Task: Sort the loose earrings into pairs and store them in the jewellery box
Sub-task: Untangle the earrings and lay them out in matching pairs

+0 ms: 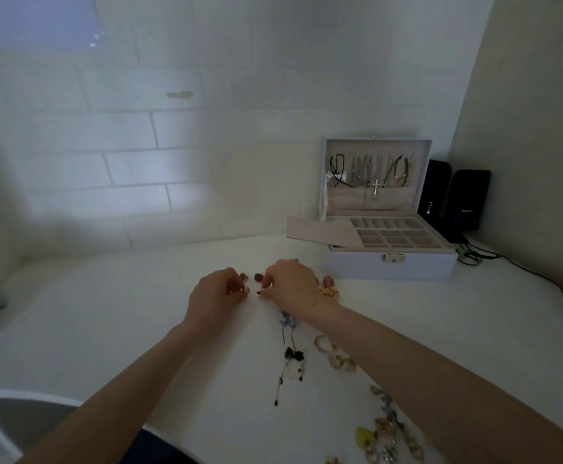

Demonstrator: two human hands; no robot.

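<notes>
1. Head view: both hands meet over the white table [106, 323], well short of the box [390, 259], which stands open at the back right.
2. Left hand [216, 296] is curled, fingers pinched on a small pale earring [246, 290].
3. Right hand [293, 286] is curled too, thumb and forefinger nipping a tiny dark piece [259, 292]; what it is I cannot tell.
4. Loose earrings lie scattered: reddish ones [258, 277] just beyond the fingertips, a dark dangling one [293, 356] and a cluster [384, 437] nearer the person.
5. Step in hand looks like matching or assembling one pair.
6. Next likely calls for carrying the pair right into an empty compartment [394, 241], keeping a firm pinch.
</notes>
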